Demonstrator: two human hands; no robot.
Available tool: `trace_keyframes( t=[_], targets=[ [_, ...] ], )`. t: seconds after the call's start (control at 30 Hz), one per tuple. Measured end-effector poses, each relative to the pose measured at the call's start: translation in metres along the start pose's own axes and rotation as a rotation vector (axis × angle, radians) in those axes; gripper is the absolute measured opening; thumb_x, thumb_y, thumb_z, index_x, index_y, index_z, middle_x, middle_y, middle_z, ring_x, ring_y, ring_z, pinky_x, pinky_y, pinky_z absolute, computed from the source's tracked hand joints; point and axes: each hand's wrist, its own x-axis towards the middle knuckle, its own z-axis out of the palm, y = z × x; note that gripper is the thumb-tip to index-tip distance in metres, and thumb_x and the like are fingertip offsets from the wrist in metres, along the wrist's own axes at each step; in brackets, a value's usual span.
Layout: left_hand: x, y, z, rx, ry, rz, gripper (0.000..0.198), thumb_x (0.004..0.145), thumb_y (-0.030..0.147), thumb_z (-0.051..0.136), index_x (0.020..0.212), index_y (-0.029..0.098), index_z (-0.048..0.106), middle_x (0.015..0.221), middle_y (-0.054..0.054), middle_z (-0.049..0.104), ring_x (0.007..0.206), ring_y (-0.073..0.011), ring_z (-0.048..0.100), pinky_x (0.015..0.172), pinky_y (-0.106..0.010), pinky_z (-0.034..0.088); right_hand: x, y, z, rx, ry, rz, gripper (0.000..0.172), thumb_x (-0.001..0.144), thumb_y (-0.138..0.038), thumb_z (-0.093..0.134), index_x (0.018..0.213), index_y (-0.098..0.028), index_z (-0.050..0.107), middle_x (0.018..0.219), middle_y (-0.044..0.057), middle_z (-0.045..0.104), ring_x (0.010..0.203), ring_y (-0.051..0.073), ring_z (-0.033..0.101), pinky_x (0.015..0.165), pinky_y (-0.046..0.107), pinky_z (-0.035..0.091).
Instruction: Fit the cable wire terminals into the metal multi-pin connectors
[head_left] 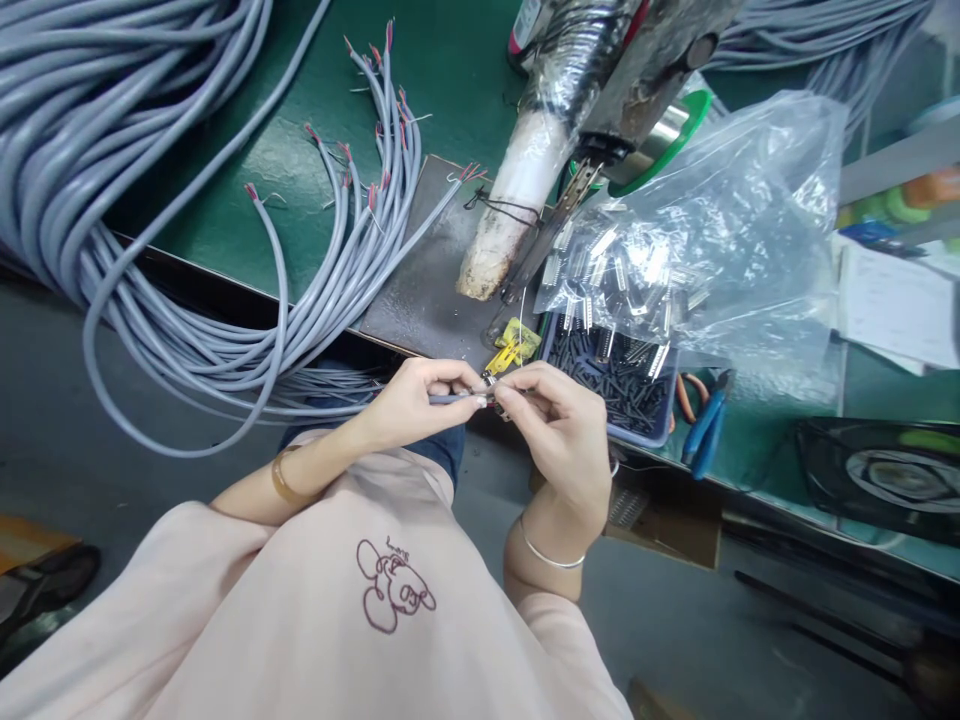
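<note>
My left hand (416, 402) is closed around a grey cable (444, 399) near its end. The fingers of my right hand (562, 430) pinch a small metal connector (488, 379) at the tip of that cable. Most of the connector and the cable's wire ends are hidden behind my fingertips. Just beyond my hands lies a yellow clip-like piece (510, 350), below the upright soldering tool (551, 220).
A large bundle of grey cables (180, 270) with stripped ends fills the left. To the right stand a blue tray (660, 430) of black sleeves, a clear bag (780, 190) of connectors, a solder spool (675, 140), blue-handled pliers (707, 428) and a black fan-like device (885, 480).
</note>
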Motion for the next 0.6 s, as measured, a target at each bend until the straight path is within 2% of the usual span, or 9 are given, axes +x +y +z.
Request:
trace_keyframes(
  t=[0.1, 0.17, 0.23, 0.3, 0.37, 0.4, 0.5, 0.6],
  targets=[
    [-0.002, 0.001, -0.003, -0.14, -0.065, -0.052, 0.027, 0.066, 0.015, 0.072, 0.091, 0.016, 0.061, 0.073, 0.003, 0.064, 0.063, -0.0068, 0.057, 0.06, -0.017, 0.045, -0.002, -0.002, 0.003, -0.066, -0.081, -0.082, 0.012, 0.092, -0.017, 0.066, 0.081, -0.021, 0.069, 0.078, -0.001, 0.07, 0.071, 0.01, 0.065, 0.064, 0.022, 0.048],
    [-0.003, 0.001, -0.006, -0.255, -0.117, -0.087, 0.029, 0.07, 0.018, 0.073, 0.096, 0.017, 0.059, 0.075, 0.003, 0.066, 0.055, -0.0051, 0.054, 0.052, -0.016, 0.041, -0.005, -0.005, 0.006, -0.129, -0.055, -0.109, 0.007, 0.092, -0.017, 0.068, 0.088, -0.022, 0.072, 0.075, -0.003, 0.068, 0.066, 0.009, 0.062, 0.061, 0.021, 0.047],
    [-0.003, 0.0, -0.009, -0.299, -0.126, -0.116, 0.025, 0.075, 0.026, 0.073, 0.095, 0.016, 0.061, 0.072, 0.003, 0.066, 0.045, -0.0034, 0.046, 0.043, -0.017, 0.033, -0.009, -0.008, 0.009, -0.125, 0.101, -0.115, 0.013, 0.092, -0.018, 0.068, 0.102, -0.026, 0.073, 0.067, -0.006, 0.061, 0.054, 0.006, 0.053, 0.051, 0.02, 0.042],
    [-0.002, -0.001, -0.012, -0.295, -0.098, -0.137, 0.024, 0.078, 0.034, 0.075, 0.088, 0.015, 0.064, 0.063, 0.003, 0.062, 0.041, -0.0041, 0.044, 0.039, -0.018, 0.029, -0.014, -0.01, 0.01, -0.034, 0.376, -0.136, 0.024, 0.094, -0.02, 0.065, 0.115, -0.028, 0.069, 0.061, -0.009, 0.054, 0.045, 0.006, 0.045, 0.043, 0.02, 0.036],
    [-0.001, -0.003, -0.013, -0.292, -0.064, -0.149, 0.028, 0.076, 0.039, 0.079, 0.082, 0.014, 0.066, 0.055, 0.002, 0.059, 0.041, -0.0058, 0.046, 0.038, -0.018, 0.029, -0.019, -0.01, 0.011, 0.044, 0.601, -0.166, 0.026, 0.096, -0.02, 0.061, 0.12, -0.029, 0.065, 0.062, -0.009, 0.058, 0.042, 0.006, 0.048, 0.039, 0.019, 0.036],
    [0.0, -0.003, -0.014, -0.3, -0.045, -0.153, 0.03, 0.075, 0.04, 0.08, 0.08, 0.014, 0.066, 0.054, 0.002, 0.058, 0.041, -0.006, 0.047, 0.038, -0.018, 0.029, -0.021, -0.009, 0.012, 0.043, 0.65, -0.166, 0.024, 0.096, -0.019, 0.06, 0.118, -0.028, 0.064, 0.067, -0.008, 0.064, 0.045, 0.007, 0.055, 0.04, 0.019, 0.04],
    [0.001, -0.004, -0.014, -0.339, 0.015, -0.152, 0.032, 0.07, 0.039, 0.085, 0.076, 0.014, 0.065, 0.053, 0.002, 0.059, 0.041, -0.0056, 0.048, 0.038, -0.016, 0.029, -0.026, -0.002, 0.016, -0.073, 0.597, -0.103, 0.017, 0.093, -0.015, 0.066, 0.107, -0.024, 0.067, 0.085, -0.003, 0.077, 0.065, 0.012, 0.074, 0.056, 0.022, 0.059],
    [0.002, -0.003, -0.012, -0.365, 0.053, -0.128, 0.031, 0.067, 0.034, 0.087, 0.073, 0.014, 0.063, 0.057, 0.003, 0.06, 0.04, -0.0038, 0.047, 0.038, -0.015, 0.029, -0.026, 0.006, 0.023, -0.124, 0.465, -0.082, 0.01, 0.089, -0.015, 0.071, 0.096, -0.023, 0.068, 0.095, 0.0, 0.079, 0.084, 0.015, 0.078, 0.071, 0.026, 0.064]
  ],
)
